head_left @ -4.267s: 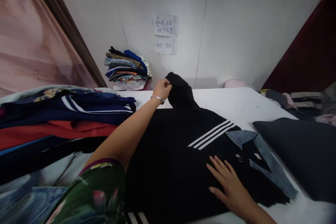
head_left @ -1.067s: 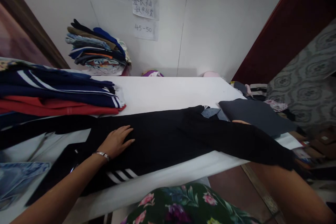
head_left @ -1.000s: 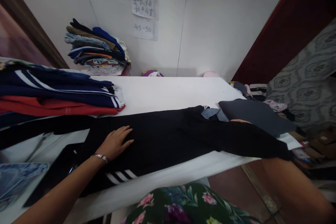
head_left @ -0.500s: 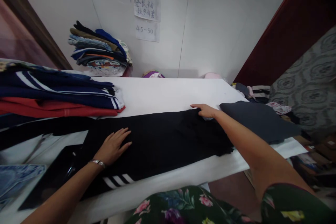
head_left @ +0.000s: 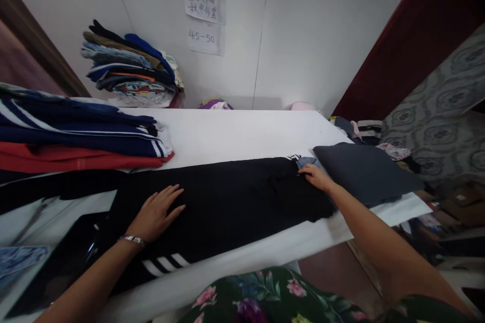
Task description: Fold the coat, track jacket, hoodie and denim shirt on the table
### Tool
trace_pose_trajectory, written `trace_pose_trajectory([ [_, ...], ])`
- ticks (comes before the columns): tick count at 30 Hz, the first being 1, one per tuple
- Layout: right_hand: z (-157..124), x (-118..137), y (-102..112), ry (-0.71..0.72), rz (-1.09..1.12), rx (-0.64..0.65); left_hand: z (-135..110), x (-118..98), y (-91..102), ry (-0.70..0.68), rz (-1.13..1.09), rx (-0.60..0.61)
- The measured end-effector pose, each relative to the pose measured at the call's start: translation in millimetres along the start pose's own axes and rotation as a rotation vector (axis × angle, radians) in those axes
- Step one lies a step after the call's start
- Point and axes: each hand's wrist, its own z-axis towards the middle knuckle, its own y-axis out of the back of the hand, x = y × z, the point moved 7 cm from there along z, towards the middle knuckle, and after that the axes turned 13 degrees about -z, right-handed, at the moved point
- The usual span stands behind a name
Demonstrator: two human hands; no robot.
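Note:
A black garment lies spread and smoothed lengthwise across the white table. Three white stripes cross its near left edge, and its right end is rumpled. My left hand rests flat on its left part, fingers stretched out and a metal bracelet at the wrist. At the far right corner, my right hand has its fingers drawn together on the fabric's edge. Just beyond those fingertips shows a bit of blue-grey cloth. Whether that cloth belongs to the black garment I cannot tell.
A dark grey folded cloth lies to the right on the white table. Navy striped and red clothes are piled at left. Behind them stands a tall clothes stack. A glossy black flat object lies at near left.
My right hand has moved from the garment's far edge toward me and to the right, and its fingers have closed. Blue-grey cloth is now exposed there. My left hand stays flat on the garment.

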Motion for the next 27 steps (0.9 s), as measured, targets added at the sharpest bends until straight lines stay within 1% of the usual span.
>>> trace_pose_trajectory([
  [3,-14,-7,0,-0.156,0.133,-0.036,0,2,-1.1,0.005,0.005,0.013],
  [6,-34,-8,2,-0.282,0.204,-0.051,0,3,-0.8,0.015,0.004,0.023],
  [11,-65,-9,4,-0.351,0.21,-0.064,6,1,3.0,0.025,-0.008,0.057],
  [12,-69,-10,5,-0.371,0.24,-0.047,8,0,3.8,0.026,-0.015,0.072],
  [14,-78,-9,10,-0.414,0.372,-0.006,10,-2,5.5,0.026,-0.023,0.1],
  [15,-82,-6,16,-0.417,0.459,-0.013,11,-3,6.3,0.028,-0.025,0.111],
  [16,-87,-2,26,-0.402,0.55,-0.048,12,-3,7.1,0.031,-0.026,0.119],
  [18,-98,10,52,-0.335,0.746,-0.159,12,-5,9.6,0.047,-0.022,0.12],
  [20,-111,24,77,-0.273,0.955,-0.273,12,-13,14.0,0.062,-0.022,0.102],
  [22,-121,42,100,-0.198,1.127,-0.37,15,-32,21.5,0.041,-0.05,0.057],
  [23,-124,52,111,-0.144,1.177,-0.42,16,-47,25.7,0.008,-0.087,0.031],
  [25,-123,77,129,-0.009,1.21,-0.489,18,-90,32.8,-0.099,-0.212,-0.004],
  [27,-115,104,141,0.117,1.186,-0.5,16,-140,34.2,-0.221,-0.386,0.022],
])
